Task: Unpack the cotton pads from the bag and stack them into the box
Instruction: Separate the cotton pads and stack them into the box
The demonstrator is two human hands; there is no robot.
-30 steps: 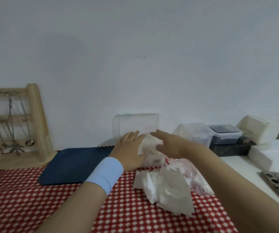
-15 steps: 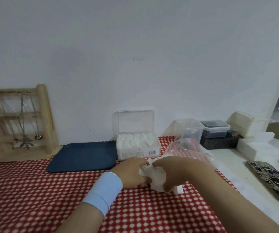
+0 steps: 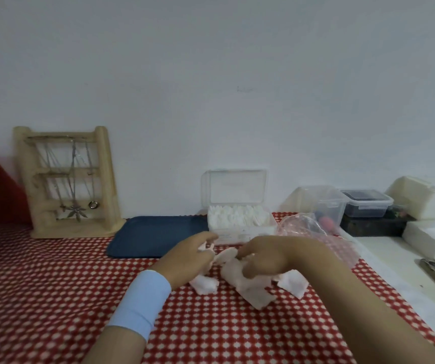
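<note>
Both hands are working the loose cotton pads (image 3: 248,287) on the checked cloth (image 3: 53,298), just in front of the box (image 3: 240,227). Left hand (image 3: 192,258) is pinching one pad in curled fingers. Right hand (image 3: 266,258) is curling down over the main clump, gripping it. The clump is lying flat, long axis running diagonally toward the near right. Box is sitting long axis left-right along the wall, lid (image 3: 234,187) standing open at the back, pads inside on edge. Bag (image 3: 303,227) is lying crumpled right of the box; can't tell which way its mouth is pointing.
</note>
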